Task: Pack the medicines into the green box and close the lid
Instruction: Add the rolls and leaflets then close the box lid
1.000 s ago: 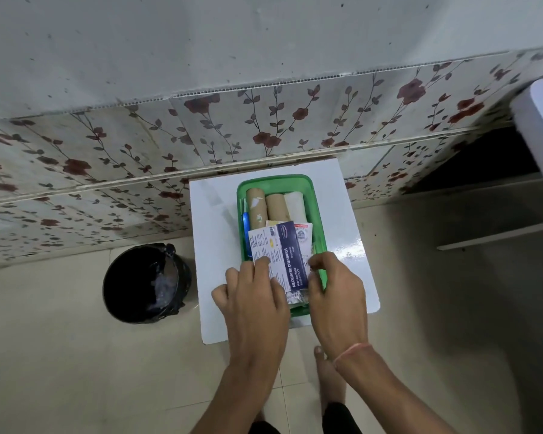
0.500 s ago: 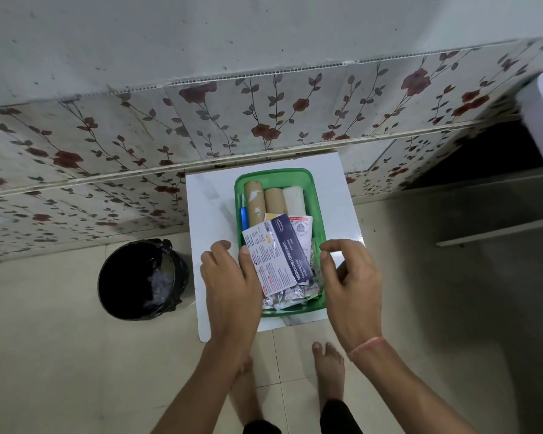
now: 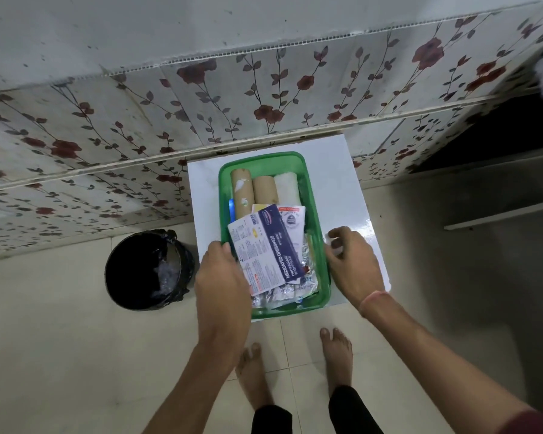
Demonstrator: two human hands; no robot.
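Medicines fill the green box [image 3: 322, 270], which sits on a small white surface [image 3: 206, 195] pushed against the flowered wall. At the far end, well beyond both sets of fingers, two brown cardboard rolls [image 3: 253, 195] and a white roll [image 3: 287, 189] lie side by side, likely put there first because they are bulky. A blue-and-white dressings packet [image 3: 268, 249] lies tilted on top, with foil strips [image 3: 282, 292] showing under its near edge; flat things on top probably keep the heap low enough for a lid.

The left hand [image 3: 221, 277] rests on the box's left rim, its fingers [image 3: 220, 247] loosely bent and touching the edge of the packet, closed on nothing. It seems to steady the box or press the packet flat. The right hand [image 3: 353, 264] hovers just outside the right rim over the surface, fingers [image 3: 337, 242] curled inward; they are blurred, so I cannot tell whether they pinch anything small.

No lid shows anywhere, so packing looks nearly done and closing is yet to come. A black bin [image 3: 148, 270] stands on the floor to the left of the left fingers, well apart from the box.
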